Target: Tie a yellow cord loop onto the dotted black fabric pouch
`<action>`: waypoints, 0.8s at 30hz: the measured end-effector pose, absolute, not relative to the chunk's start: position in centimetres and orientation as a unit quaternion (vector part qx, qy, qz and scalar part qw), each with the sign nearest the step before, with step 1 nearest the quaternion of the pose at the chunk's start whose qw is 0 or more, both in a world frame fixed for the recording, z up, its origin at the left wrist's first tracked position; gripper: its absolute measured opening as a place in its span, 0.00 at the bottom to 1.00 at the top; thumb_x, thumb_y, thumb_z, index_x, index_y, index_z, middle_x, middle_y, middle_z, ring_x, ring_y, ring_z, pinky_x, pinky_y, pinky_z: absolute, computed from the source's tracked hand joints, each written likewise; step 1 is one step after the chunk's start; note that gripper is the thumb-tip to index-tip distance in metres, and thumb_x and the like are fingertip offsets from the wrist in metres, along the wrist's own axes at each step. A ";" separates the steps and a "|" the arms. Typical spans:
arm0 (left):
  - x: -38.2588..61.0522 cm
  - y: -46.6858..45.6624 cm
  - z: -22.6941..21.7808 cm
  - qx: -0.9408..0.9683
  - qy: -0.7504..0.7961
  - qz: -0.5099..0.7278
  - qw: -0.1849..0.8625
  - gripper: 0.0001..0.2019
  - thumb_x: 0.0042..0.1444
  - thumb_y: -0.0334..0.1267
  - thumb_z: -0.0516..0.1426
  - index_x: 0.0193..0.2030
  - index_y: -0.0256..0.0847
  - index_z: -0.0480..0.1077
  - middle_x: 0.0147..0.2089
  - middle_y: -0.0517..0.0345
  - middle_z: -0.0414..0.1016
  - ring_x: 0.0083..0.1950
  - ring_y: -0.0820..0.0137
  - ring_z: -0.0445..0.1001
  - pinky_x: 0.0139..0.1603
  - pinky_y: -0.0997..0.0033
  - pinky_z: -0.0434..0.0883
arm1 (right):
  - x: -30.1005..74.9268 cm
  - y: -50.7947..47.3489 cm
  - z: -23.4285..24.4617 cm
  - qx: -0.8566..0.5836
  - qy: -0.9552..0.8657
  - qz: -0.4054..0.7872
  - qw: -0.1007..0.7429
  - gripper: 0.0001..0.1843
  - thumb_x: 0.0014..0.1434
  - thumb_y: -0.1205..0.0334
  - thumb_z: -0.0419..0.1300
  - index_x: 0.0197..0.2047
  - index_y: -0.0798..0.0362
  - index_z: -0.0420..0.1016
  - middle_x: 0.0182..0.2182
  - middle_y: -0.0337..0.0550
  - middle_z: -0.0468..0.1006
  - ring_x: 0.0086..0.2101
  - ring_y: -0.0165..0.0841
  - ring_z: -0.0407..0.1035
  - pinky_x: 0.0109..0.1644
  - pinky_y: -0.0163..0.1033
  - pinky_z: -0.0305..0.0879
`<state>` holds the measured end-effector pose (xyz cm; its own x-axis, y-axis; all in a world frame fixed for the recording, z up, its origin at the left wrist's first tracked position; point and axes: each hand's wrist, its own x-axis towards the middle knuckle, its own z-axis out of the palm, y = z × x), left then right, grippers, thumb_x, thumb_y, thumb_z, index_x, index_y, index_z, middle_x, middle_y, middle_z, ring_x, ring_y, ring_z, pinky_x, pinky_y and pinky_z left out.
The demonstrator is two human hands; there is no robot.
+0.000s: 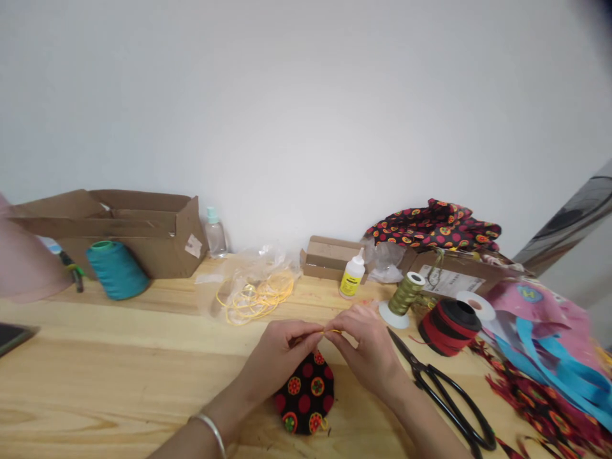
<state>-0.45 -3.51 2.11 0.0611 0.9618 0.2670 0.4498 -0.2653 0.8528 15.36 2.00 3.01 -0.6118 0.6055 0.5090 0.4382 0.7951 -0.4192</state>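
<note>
Both hands meet at the front middle of the table. My left hand (287,347) pinches a thin yellow cord (331,331) between thumb and fingertips. Close against it, my right hand (366,347) pinches the same cord, a short bit showing between the two. Just below the hands is a small black fabric pouch (306,398) with red dots and orange flower prints. Its upper part is partly hidden by my left hand. A bit of yellow cord shows at its lower right edge. Black scissors (444,395) lie beside my right forearm.
Behind the hands lie a plastic bag with yellow cord (261,296), a glue bottle (352,275) and a small box (329,255). Thread spools (406,293), ribbon (449,325) and fabric scraps (540,408) crowd the right. Leftward stand a teal thread cone (117,271) and a cardboard box (143,248).
</note>
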 end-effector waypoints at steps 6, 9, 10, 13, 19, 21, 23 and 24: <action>-0.7 -3.6 2.5 0.722 0.536 0.393 0.194 0.10 0.55 0.38 0.50 0.32 0.42 0.72 0.25 0.62 0.71 0.28 0.76 0.67 0.30 0.78 0.62 | 15.2 1.9 2.5 -0.320 -0.870 0.167 0.336 0.04 0.53 0.63 0.57 0.28 0.50 0.72 0.25 0.38 0.74 0.29 0.32 0.63 0.34 0.37 0.56; -0.6 -3.8 2.7 0.738 0.537 0.375 0.161 0.10 0.55 0.36 0.49 0.32 0.41 0.71 0.25 0.62 0.70 0.29 0.76 0.66 0.31 0.78 0.61 | 15.1 2.0 2.4 -0.323 -0.858 0.201 0.346 0.04 0.52 0.63 0.57 0.29 0.50 0.73 0.25 0.38 0.74 0.29 0.32 0.65 0.35 0.37 0.58; -0.6 -3.9 2.8 0.740 0.537 0.372 0.157 0.10 0.55 0.36 0.49 0.31 0.41 0.70 0.25 0.62 0.69 0.29 0.76 0.66 0.31 0.78 0.61 | 15.1 2.0 2.4 -0.323 -0.853 0.217 0.347 0.04 0.52 0.63 0.57 0.29 0.50 0.74 0.25 0.39 0.75 0.29 0.32 0.65 0.35 0.37 0.59; -0.6 -3.9 2.8 0.731 0.548 0.373 0.162 0.11 0.56 0.36 0.48 0.29 0.40 0.69 0.24 0.63 0.67 0.27 0.76 0.65 0.29 0.78 0.60 | 15.2 2.4 2.6 -0.318 -0.838 0.269 0.353 0.05 0.51 0.63 0.58 0.30 0.52 0.75 0.26 0.40 0.76 0.29 0.31 0.67 0.33 0.35 0.61; -0.7 -3.6 2.7 0.714 0.557 0.376 0.195 0.14 0.55 0.40 0.47 0.25 0.39 0.69 0.22 0.63 0.66 0.26 0.75 0.64 0.28 0.77 0.59 | 16.3 3.3 3.3 -0.287 -0.836 0.298 0.360 0.06 0.51 0.63 0.58 0.30 0.52 0.76 0.24 0.40 0.76 0.25 0.29 0.67 0.28 0.33 0.62; -0.7 -3.6 2.7 0.713 0.555 0.375 0.206 0.14 0.55 0.40 0.47 0.26 0.39 0.70 0.22 0.62 0.66 0.26 0.75 0.63 0.28 0.77 0.59 | 16.7 3.4 3.4 -0.279 -0.848 0.281 0.353 0.05 0.51 0.64 0.58 0.31 0.52 0.76 0.25 0.40 0.76 0.25 0.30 0.67 0.28 0.33 0.62; -0.7 -3.6 2.7 0.711 0.555 0.376 0.215 0.14 0.55 0.40 0.47 0.25 0.39 0.70 0.22 0.62 0.66 0.26 0.75 0.63 0.27 0.77 0.58 | 17.0 3.5 3.5 -0.266 -0.864 0.260 0.339 0.06 0.51 0.65 0.58 0.32 0.51 0.76 0.27 0.40 0.76 0.27 0.30 0.68 0.31 0.34 0.62; -0.7 -3.6 2.7 0.708 0.555 0.378 0.219 0.14 0.55 0.40 0.47 0.24 0.39 0.69 0.21 0.63 0.65 0.25 0.75 0.62 0.27 0.77 0.58 | 17.1 3.6 3.5 -0.259 -0.874 0.244 0.331 0.06 0.52 0.65 0.57 0.33 0.50 0.75 0.28 0.40 0.76 0.28 0.30 0.68 0.32 0.34 0.62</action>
